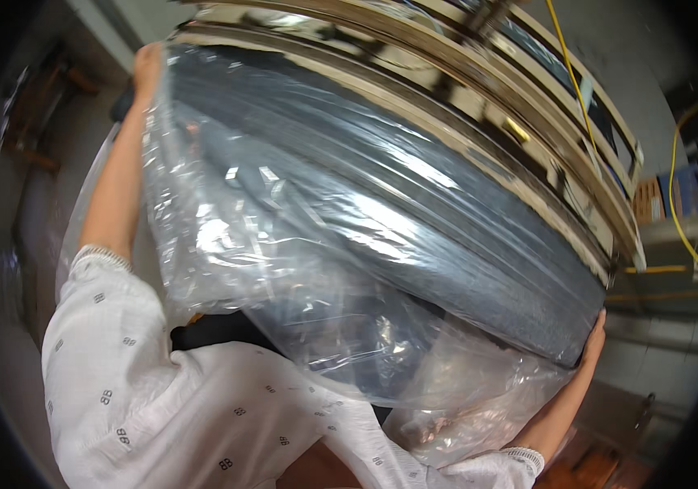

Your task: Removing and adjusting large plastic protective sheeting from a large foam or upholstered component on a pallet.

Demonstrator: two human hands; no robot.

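Note:
A long upholstered furniture piece (365,196) in grey fabric, with a wooden frame on its far side, is tilted in front of me. Clear plastic sheeting (218,236) covers the grey side and hangs loose toward my body. At the far left end, my left hand (147,77) grips the edge of the piece through or beside the plastic. My right hand (596,334) holds the near right end, its fingers partly hidden behind the corner. Both arms are stretched wide along the piece.
Beyond it are wooden frame rails (479,90), blurred by motion. A yellow cable (567,57) hangs over the rails, and another yellow cable (675,179) loops at the right. A wooden stand (51,114) is on the left. Tiled wall (675,346) shows at the right.

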